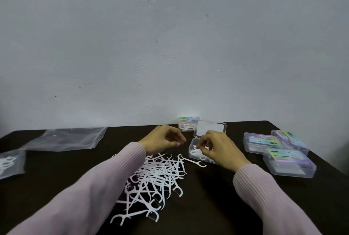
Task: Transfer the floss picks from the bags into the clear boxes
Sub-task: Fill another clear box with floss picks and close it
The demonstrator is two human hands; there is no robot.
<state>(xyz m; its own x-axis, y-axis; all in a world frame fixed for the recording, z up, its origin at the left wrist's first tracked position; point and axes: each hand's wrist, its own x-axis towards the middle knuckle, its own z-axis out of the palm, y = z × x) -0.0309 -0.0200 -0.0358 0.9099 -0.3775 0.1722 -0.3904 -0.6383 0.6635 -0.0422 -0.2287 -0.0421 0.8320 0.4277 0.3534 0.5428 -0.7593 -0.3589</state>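
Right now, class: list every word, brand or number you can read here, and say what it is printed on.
None can be read.
Labels on the closed boxes at right: printed lines, too blurred.
Label on the box by the wall: too blurred.
Open box and bags: no print visible.

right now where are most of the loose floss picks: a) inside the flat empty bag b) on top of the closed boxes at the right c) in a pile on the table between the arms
c: the pile of floss picks lies loose on the dark table, between the two sleeves and just in front of the open clear box.
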